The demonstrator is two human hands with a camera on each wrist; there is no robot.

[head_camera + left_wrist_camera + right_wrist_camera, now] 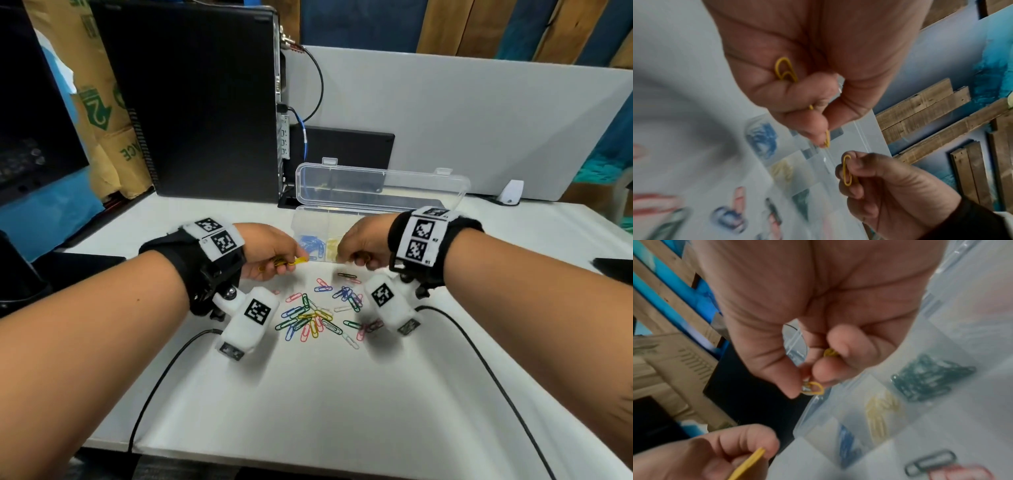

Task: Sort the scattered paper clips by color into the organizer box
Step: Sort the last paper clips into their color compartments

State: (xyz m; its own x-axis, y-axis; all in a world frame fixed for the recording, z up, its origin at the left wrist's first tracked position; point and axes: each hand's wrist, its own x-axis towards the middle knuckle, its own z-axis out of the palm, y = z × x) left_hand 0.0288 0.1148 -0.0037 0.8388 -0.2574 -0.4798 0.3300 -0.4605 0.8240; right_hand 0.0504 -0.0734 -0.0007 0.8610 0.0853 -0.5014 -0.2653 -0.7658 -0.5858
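Observation:
Multicoloured paper clips (318, 311) lie scattered on the white table (308, 394), just in front of the clear organizer box (300, 219) with its lid (394, 186) tipped open. Blue clips (313, 244) and yellow clips (331, 248) fill its near compartments; the right wrist view also shows green clips (929, 381). My left hand (291, 262) grips several yellow clips (786, 69), one sticking out at the fingertips (826, 139). My right hand (356, 258) pinches a yellow clip (813, 388) over the box's front edge. The two hands are close but do not touch.
A black computer tower (205, 102) stands behind the box at the left, with cables (317, 75) and a black laptop (342, 147) beside it. A grey partition (479, 120) closes the back. Wrist-camera cables (161, 377) trail across the table's near part.

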